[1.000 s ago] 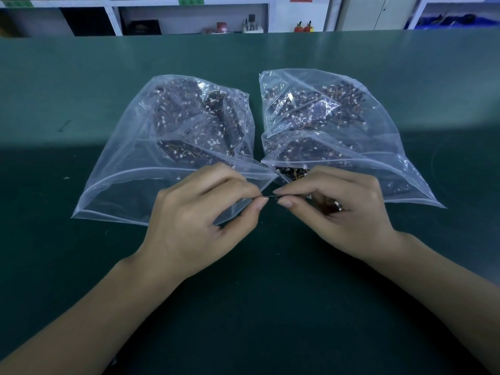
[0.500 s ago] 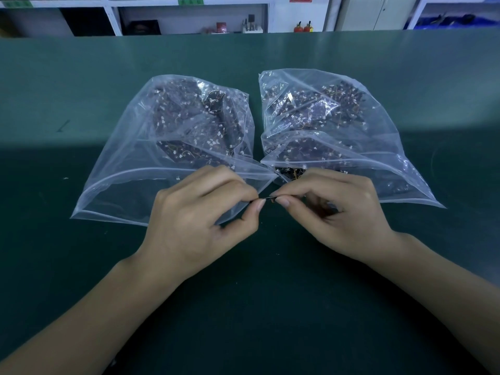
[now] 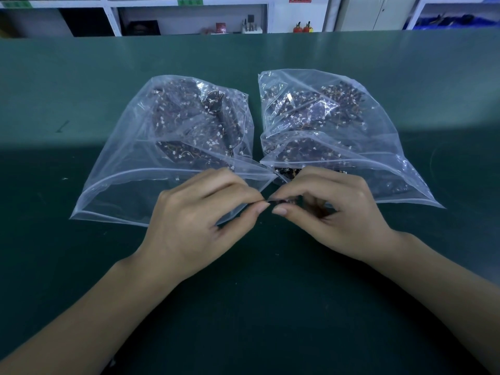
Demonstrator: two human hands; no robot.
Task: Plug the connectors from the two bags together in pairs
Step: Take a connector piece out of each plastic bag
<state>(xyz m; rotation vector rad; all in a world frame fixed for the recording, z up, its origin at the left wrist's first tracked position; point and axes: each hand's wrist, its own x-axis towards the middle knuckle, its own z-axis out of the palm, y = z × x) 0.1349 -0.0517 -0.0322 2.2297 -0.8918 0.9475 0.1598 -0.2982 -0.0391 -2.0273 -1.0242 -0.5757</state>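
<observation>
I have both hands low over the green bench [image 3: 81, 266], just in front of the two clear bags, so that each hand works close to its own supply. The left bag [image 3: 140, 169] lies at about eleven o'clock from my hands and the right bag [image 3: 378, 147] at about one o'clock; both have their open mouths turned toward me, which I judge is to let the fingers reach in without lifting either bag. Both are full of dark wire bundles with small white plugs.

My left hand [image 3: 194, 220] is curled, thumb and forefinger clamped together on something very small at their tips; I cannot make out the piece itself. My right hand [image 3: 332, 212] is curled the same way, its thumb and forefinger pinching a short dark connector [image 3: 278, 202] just in front of the gap between the bag mouths.

The connector lies with its long axis running nine to three o'clock, roughly level with the bench, and its free end points toward nine o'clock, straight at the left fingertips. The two pinches nearly touch. I read this as the mating step for one pair: both pieces held end to end on one line, so a straight push should seat them. Whether they are already joined I cannot tell.
</observation>
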